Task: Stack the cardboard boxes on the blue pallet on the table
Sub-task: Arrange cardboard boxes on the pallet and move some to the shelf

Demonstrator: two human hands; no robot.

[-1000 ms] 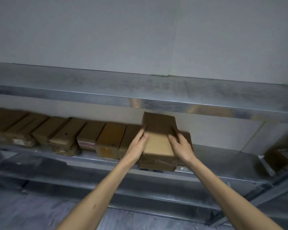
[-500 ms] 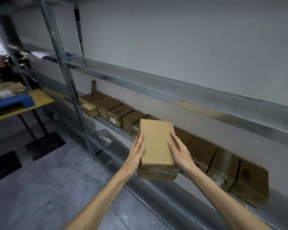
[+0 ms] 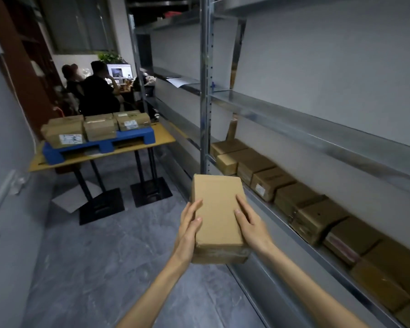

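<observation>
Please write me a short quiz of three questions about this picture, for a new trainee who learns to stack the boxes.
1. True or false: both hands hold one cardboard box.
2. Where does the blue pallet stand? A) on the floor B) on the table C) on the shelf
3. Fill in: the boxes still waiting in a row lie on the ____ to the right of the person.

Key
1. True: the left hand grips its left side, the right hand its right side.
2. B; several boxes already sit on the pallet.
3. shelf
</observation>
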